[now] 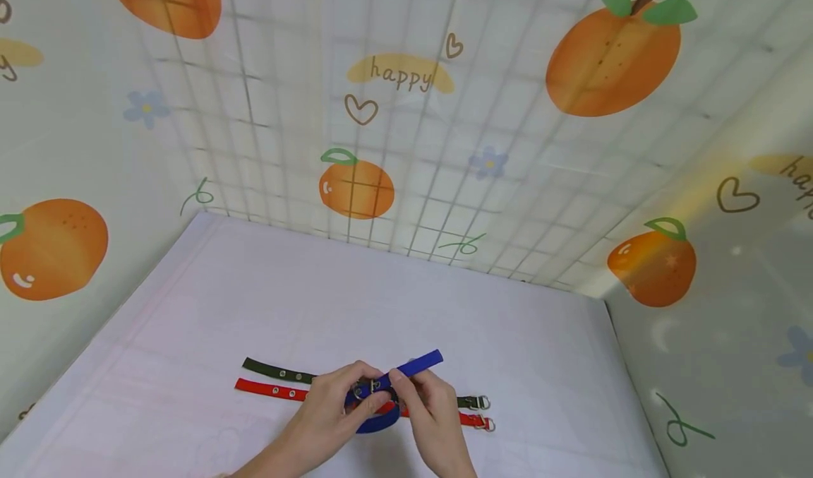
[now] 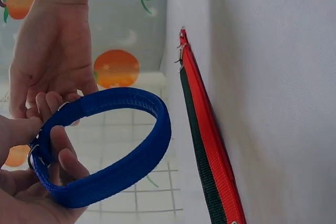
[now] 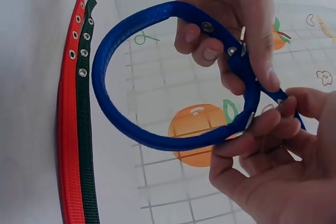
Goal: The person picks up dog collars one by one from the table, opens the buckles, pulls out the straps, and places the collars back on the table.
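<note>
A blue collar [image 3: 136, 137] is bent into a loop, with its free end passing through the metal buckle and sticking out to the upper right in the head view. My left hand [image 1: 330, 404] grips the collar near the buckle, thumb and fingers on the band. My right hand [image 1: 435, 414] pinches the blue strap near its free end. The loop hangs above the table. Behind the hands, a green collar [image 1: 269, 370] and a red collar [image 1: 260, 389] lie flat side by side, their middles hidden by the hands in the head view.
The white tabletop [image 1: 254, 287] spreads around the collars. A fruit-printed sheet [image 1: 406, 132] stands along the back and both sides, with a wire grid showing through at the back. Eyelets mark the left ends of the flat collars; buckles and rings sit at their right ends.
</note>
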Motion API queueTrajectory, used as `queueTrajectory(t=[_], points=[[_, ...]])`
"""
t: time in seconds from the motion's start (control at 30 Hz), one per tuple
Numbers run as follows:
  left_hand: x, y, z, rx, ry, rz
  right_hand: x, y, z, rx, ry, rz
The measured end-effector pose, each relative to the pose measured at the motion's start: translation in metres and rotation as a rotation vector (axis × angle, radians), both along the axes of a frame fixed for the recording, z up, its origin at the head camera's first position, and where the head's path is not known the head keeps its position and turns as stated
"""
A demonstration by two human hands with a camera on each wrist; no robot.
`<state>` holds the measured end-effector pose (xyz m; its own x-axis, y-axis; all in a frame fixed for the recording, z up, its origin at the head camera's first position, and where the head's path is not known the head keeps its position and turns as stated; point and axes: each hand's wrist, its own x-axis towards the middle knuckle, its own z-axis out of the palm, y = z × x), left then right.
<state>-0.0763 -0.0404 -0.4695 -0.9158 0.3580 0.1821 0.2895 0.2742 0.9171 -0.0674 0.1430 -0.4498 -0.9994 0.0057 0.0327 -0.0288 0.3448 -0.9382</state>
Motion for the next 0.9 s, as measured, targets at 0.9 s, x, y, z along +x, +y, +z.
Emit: queueTrajectory(t=[0.9], points=[[-0.0028, -0.0010, -0.0030, 0.085, -0.039, 0.163, -0.0025, -0.0045, 0.0002, -0.045, -0.011, 0.009]])
